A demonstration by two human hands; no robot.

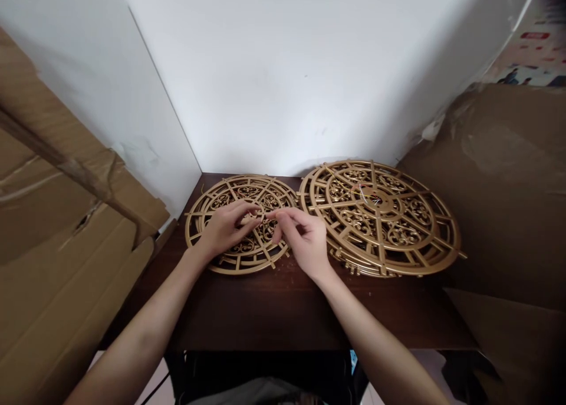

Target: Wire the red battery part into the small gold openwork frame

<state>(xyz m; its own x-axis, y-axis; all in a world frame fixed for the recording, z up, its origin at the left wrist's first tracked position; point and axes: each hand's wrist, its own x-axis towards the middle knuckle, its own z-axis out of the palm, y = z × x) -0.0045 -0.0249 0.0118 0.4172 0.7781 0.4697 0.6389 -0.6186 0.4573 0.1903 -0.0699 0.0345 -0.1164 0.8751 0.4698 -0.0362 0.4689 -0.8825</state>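
A round gold openwork frame [236,269] with scroll ornaments lies flat on the dark brown table [260,310]. Over its middle is my left hand [227,225], thumb and fingers apart, with nothing visible between them. My right hand [303,237] is just right of it, above the frame's right side. Its thumb and forefinger are pinched together; whatever is in the pinch is too small to make out. Both hands cover part of the frame's centre. To the right, a stack of larger gold openwork frames [380,260] shows thin coloured wires [369,196] at its hub.
A white wall [283,81] rises behind the table. Cardboard [66,216] stands close on the left, and a large cardboard box [499,198] on the right. Small crumbs lie on the table near the frames. The table's front edge is close to my body.
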